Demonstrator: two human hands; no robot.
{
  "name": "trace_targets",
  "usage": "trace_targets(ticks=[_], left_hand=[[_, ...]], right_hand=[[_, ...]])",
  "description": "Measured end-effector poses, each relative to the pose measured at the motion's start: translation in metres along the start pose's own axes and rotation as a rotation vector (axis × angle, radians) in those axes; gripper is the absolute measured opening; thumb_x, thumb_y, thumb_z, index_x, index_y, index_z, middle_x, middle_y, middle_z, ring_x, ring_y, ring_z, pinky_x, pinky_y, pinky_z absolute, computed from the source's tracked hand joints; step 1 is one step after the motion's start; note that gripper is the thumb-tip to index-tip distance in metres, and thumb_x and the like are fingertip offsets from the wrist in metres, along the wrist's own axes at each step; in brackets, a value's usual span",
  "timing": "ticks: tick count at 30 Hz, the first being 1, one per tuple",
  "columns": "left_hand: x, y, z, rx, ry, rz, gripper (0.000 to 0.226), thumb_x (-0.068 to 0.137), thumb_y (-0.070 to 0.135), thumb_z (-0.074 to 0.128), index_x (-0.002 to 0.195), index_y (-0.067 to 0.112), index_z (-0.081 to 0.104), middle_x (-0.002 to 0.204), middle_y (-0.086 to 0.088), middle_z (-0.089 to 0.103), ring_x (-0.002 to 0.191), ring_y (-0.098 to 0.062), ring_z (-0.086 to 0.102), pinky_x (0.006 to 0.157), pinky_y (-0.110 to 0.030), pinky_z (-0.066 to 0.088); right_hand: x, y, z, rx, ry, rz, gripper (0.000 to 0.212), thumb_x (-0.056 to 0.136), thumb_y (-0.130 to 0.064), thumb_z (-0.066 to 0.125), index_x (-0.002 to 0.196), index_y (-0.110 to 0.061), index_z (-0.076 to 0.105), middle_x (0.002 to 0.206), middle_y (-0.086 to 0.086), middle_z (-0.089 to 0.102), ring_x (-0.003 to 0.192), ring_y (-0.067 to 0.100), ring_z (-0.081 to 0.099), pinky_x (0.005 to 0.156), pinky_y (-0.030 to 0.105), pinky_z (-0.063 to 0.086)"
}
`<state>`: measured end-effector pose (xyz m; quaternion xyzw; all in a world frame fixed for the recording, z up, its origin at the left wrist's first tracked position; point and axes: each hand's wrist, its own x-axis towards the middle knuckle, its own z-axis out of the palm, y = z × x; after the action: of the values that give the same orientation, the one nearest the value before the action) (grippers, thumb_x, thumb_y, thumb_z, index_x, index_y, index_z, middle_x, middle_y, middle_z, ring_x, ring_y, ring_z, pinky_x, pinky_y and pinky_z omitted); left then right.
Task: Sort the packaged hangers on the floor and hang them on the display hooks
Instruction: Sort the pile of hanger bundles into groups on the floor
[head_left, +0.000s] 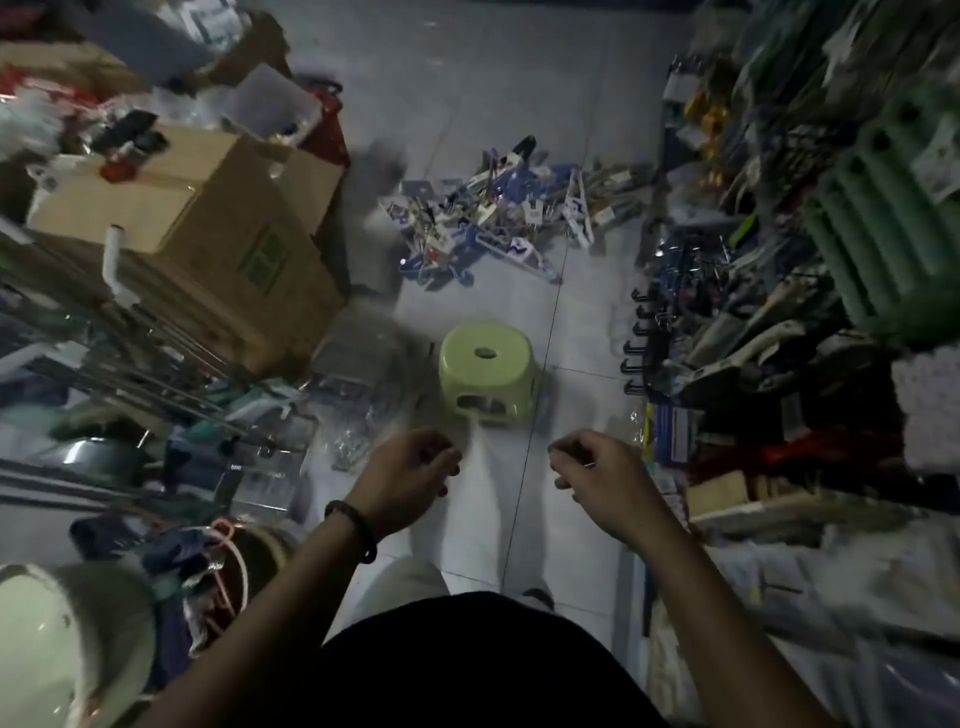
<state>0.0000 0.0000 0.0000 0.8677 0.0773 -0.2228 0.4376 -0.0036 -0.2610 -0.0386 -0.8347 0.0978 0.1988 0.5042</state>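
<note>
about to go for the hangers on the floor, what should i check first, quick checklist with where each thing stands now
1. Hands free: left hand and right hand are loosely curled, nothing seen in them: ok.
2. Hangers found: pile of packaged hangers lies on the floor ahead: ok.
3. Way to the pile: green stool stands between the hands and it: not ok.
4. Hangers sorted: the pile is a tangle: not ok.
5. Free hooks: black hooks at the right look bare: ok.
6. Package types: too blurred to read: cannot tell.
</note>
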Motion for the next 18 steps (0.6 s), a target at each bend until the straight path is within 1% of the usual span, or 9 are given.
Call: trace_targets(ticks=[3,6,9,11,13,15,18], left_hand=[[0.014,0.003,-0.003,-0.001,0.027,-0.026,0.015,0.102,0.028,0.061,0.099,0.019,0.072,0.089,0.004,0.078,0.072,-0.012,0.075,0.061,-0.026,0.053],[0.039,0.007,-0.016,-0.035,0.017,-0.043,0.013,0.102,0.030,0.060,0.102,0.021,0.070,0.092,0.003,0.078,0.075,-0.012,0.076,0.064,-0.029,0.055],[0.081,0.004,-0.038,-0.059,-0.033,-0.039,0.014,0.101,0.035,0.061,0.110,0.026,0.067,0.101,0.005,0.076,0.087,-0.013,0.075,0.075,-0.036,0.062],[0.117,0.002,-0.055,-0.059,-0.082,-0.029,0.018,0.101,0.039,0.061,0.115,0.028,0.064,0.108,0.005,0.074,0.094,-0.014,0.073,0.082,-0.040,0.062],[0.158,0.005,-0.073,-0.004,-0.119,0.000,0.022,0.102,0.040,0.059,0.119,0.027,0.063,0.112,0.006,0.072,0.098,-0.013,0.071,0.085,-0.040,0.061],[0.198,0.013,-0.094,0.081,-0.149,0.043,0.024,0.103,0.036,0.057,0.122,0.023,0.064,0.114,0.005,0.070,0.099,-0.013,0.069,0.086,-0.039,0.059],[0.253,0.027,-0.130,0.193,-0.206,0.072,0.024,0.104,0.033,0.055,0.119,0.018,0.066,0.110,-0.001,0.072,0.094,-0.017,0.069,0.086,-0.044,0.059]], right_hand=[[0.021,-0.002,-0.014,-0.038,-0.036,0.020,0.013,0.096,-0.043,0.065,0.095,-0.033,0.072,0.091,-0.011,0.075,0.083,0.011,0.075,0.082,0.048,0.063],[0.055,-0.013,-0.029,-0.073,-0.053,0.034,0.014,0.097,-0.043,0.065,0.098,-0.032,0.074,0.094,-0.012,0.076,0.086,0.012,0.074,0.083,0.048,0.062],[0.100,-0.030,-0.037,-0.139,-0.060,0.031,0.019,0.097,-0.043,0.065,0.106,-0.031,0.075,0.100,-0.012,0.075,0.093,0.012,0.073,0.087,0.046,0.061],[0.135,-0.047,-0.039,-0.167,-0.067,0.020,0.026,0.094,-0.047,0.062,0.111,-0.032,0.074,0.103,-0.014,0.073,0.097,0.011,0.072,0.087,0.044,0.060],[0.172,-0.066,-0.040,-0.183,-0.062,0.026,0.028,0.095,-0.048,0.062,0.115,-0.033,0.072,0.105,-0.013,0.073,0.097,0.010,0.072,0.086,0.043,0.060],[0.205,-0.091,-0.041,-0.175,-0.041,0.059,0.024,0.099,-0.043,0.063,0.119,-0.032,0.070,0.107,-0.011,0.072,0.091,0.009,0.074,0.082,0.039,0.061],[0.246,-0.129,-0.046,-0.186,-0.024,0.105,0.024,0.101,-0.041,0.062,0.122,-0.030,0.068,0.109,-0.010,0.071,0.088,0.008,0.074,0.073,0.032,0.058]])
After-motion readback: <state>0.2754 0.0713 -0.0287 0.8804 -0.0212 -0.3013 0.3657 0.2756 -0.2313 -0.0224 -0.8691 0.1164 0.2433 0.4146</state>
